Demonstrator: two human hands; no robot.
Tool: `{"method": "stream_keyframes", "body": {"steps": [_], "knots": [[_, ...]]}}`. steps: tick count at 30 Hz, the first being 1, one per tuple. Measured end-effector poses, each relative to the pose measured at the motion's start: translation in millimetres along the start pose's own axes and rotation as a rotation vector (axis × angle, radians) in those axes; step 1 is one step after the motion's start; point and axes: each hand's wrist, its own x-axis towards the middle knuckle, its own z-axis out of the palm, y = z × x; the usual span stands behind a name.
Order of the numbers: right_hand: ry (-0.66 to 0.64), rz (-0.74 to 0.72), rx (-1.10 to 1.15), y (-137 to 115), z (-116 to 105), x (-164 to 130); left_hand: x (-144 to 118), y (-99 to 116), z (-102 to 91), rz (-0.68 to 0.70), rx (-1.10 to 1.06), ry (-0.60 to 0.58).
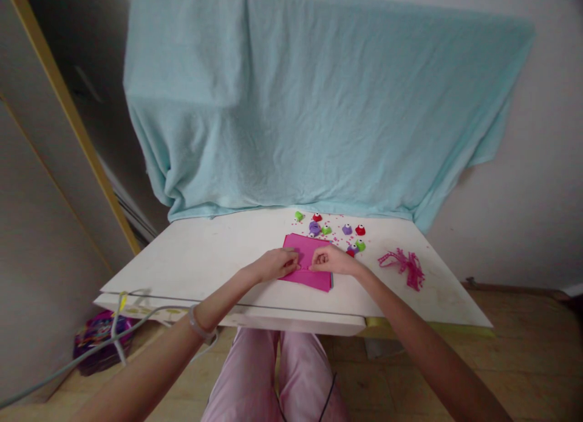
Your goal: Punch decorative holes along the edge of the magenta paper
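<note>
A stack of pink paper sheets (306, 247) lies on the white table (204, 258), near its front edge. My left hand (276, 264) rests on the left part of the stack with fingers curled, pinching at the paper. Beside it, my right hand (330, 259) does the same at the stack's right part; the fingertips of both hands nearly meet over the middle. Whether they grip a small piece or only the sheet is too small to tell. Several small craft punches (347, 229), purple, red and green, sit just behind the paper.
A tangle of pink paper strips (405, 265) lies at the right of the table. A light blue cloth (310, 100) hangs over the wall behind. A colourful bag (98, 340) sits on the floor at the left, and a cable (113, 337) runs by the table's front edge.
</note>
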Motion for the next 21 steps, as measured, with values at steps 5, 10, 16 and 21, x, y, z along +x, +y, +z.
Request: {"method": "stream_keyframes", "body": {"steps": [5,10,16,21], "knots": [[0.028,0.036,-0.003,-5,3,0,-11,17,-2.1,0.000,0.096,0.082],[0.016,0.006,-0.002,-11,3,0,-21,35,-6.5,0.120,0.248,0.094],[0.045,-0.010,-0.060,-4,4,0,-25,34,-6.3,0.192,0.322,0.099],[0.045,-0.002,-0.041,1,6,1,-39,28,-12.4,0.218,0.337,0.124]]}}
